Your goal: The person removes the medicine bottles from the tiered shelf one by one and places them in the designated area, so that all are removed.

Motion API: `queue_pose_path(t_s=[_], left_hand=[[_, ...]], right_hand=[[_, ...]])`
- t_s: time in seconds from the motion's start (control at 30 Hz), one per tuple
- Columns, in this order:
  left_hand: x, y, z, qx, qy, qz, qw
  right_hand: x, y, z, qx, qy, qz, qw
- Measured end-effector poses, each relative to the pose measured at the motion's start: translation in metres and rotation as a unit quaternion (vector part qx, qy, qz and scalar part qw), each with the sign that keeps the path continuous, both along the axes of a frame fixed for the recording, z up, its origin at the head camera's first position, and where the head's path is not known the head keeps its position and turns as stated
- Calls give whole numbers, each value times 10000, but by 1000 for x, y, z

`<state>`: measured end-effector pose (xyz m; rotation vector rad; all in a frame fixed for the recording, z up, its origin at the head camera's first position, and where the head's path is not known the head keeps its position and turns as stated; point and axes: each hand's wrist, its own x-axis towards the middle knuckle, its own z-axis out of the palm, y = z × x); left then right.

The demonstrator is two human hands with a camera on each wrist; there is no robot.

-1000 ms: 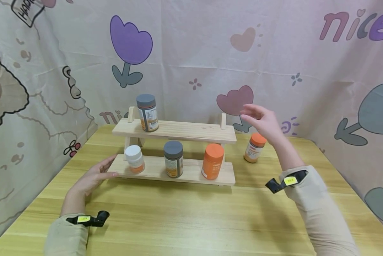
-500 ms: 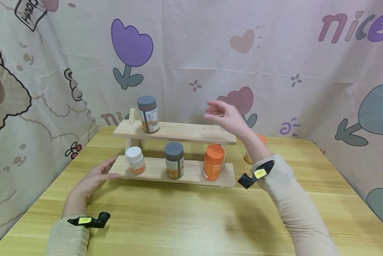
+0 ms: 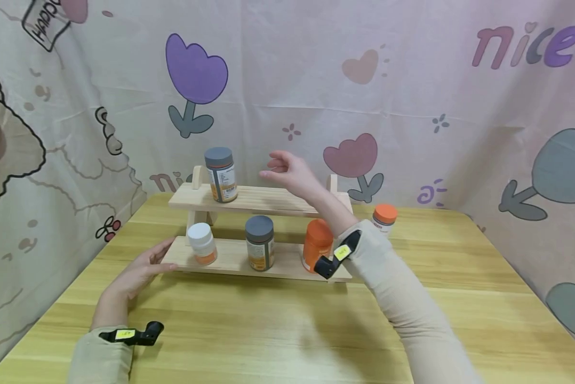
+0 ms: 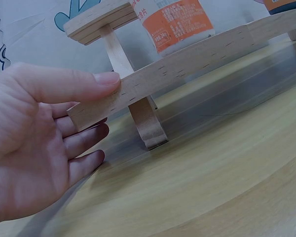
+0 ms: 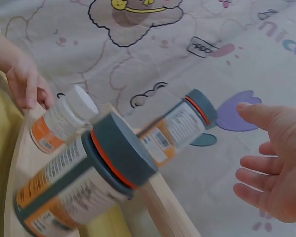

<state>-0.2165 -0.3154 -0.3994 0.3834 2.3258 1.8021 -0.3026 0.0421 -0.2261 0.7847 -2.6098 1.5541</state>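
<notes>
My left hand [image 3: 141, 272] holds the left end of the lower board of a two-tier wooden shelf [image 3: 287, 200]; in the left wrist view the thumb [image 4: 89, 86] lies on the board's front edge, fingers behind it. My right hand [image 3: 289, 172] is in the air above the upper board, fingers loosely bent, holding nothing. Left of it, a grey-lidded bottle [image 3: 222, 176] stands upright on that board. The lower board carries a white bottle [image 3: 202, 244], a second grey-lidded bottle [image 3: 260, 244] and an orange bottle [image 3: 316, 242], partly covered by the right wrist's camera.
An orange-capped bottle [image 3: 384, 217] stands on the wooden table [image 3: 249, 330] right of the shelf, its lower part hidden by the right sleeve. Behind the table hangs a printed cloth [image 3: 278, 69]. Short uprights [image 3: 332, 183] rise at the upper board's back.
My right hand has moved left, from above the orange-capped bottle to over the upper board, nearer the grey-lidded bottle there. The left hand keeps its hold on the shelf.
</notes>
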Motion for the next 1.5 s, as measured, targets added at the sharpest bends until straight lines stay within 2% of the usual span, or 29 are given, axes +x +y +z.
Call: queue_pose_path(t_s=[0.33,0.7,1.1,1.27,1.5], left_hand=[[-2,-2,-2,-30,21,-14,10000],[-1,1,-2,48,-10,-63,10000],[-1,0,-2,39,-22,4,10000],[-2,0,-2,20,-9,-10,10000],[-3,0,-3,-2,14,-43,10000]], right_hand=[[-1,-42,4,351,63,-47,9994],[-4,-69,-12,590,4,-321,9977],[-6,-89,-22,190,-173,-452,9986],[-6,-95,-26,-109,-13,-485,9988],[-8,-102,-28,-149,10,-664,9977]])
